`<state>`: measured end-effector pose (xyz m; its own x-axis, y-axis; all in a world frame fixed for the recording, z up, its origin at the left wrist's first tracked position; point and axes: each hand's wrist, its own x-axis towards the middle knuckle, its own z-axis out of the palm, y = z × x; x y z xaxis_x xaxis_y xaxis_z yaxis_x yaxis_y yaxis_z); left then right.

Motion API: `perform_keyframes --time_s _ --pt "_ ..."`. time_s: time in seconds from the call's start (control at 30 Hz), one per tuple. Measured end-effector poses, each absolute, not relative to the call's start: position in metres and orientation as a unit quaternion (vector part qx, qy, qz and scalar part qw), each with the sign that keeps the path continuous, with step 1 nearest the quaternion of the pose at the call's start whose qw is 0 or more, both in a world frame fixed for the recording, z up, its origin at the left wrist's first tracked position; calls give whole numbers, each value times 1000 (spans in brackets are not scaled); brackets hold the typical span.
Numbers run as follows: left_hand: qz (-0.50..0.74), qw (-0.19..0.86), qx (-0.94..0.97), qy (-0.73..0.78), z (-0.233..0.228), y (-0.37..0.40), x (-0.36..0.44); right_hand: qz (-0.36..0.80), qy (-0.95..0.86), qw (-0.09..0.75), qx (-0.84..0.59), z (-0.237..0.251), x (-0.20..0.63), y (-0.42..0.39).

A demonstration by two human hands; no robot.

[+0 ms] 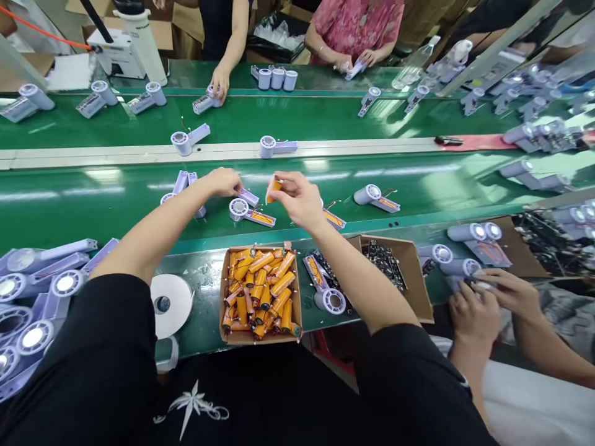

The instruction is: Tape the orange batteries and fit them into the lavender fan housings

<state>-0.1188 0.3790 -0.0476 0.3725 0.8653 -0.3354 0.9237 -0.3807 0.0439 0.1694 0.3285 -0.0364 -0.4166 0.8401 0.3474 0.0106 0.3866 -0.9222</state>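
At centre frame, the right hand (300, 199) has its fingers clamped on an orange battery cell (273, 188) above the green bench (93, 204). The left hand (225, 181) has its fingers closed on a lilac fan housing (247, 197). Risk: a pinch this slight could slip, dropping the cell among the housings.

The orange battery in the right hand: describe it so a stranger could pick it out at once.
Start at the green conveyor belt running across the picture, then find the cardboard box of orange batteries at its near edge. Straight above that box, the right hand pinches one orange battery in its fingertips. It alone is lifted off the belt; the others lie heaped in the box or seated in fan handles.
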Motion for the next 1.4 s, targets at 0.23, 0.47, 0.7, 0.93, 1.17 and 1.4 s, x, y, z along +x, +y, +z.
perform_keyframes --time_s 0.23,0.47,0.7,0.93,1.17,1.4 --pt "-17 140 758 637 -49 386 -109 280 -870 142 -379 -56 109 378" --pt "27 142 724 675 -57 387 -85 134 -904 -63 -401 -49 97 371" --pt "46 140 688 711 -52 383 -74 185 -898 -19 -399 -53 81 387" --pt "67 158 674 718 -17 364 -47 263 -806 208 -488 -10 149 357" --pt "35 172 793 584 1 82 -127 385 -809 265 -356 15 301 163" --pt "74 77 776 621 -52 -97 -179 520 -741 229 -357 0 269 53"
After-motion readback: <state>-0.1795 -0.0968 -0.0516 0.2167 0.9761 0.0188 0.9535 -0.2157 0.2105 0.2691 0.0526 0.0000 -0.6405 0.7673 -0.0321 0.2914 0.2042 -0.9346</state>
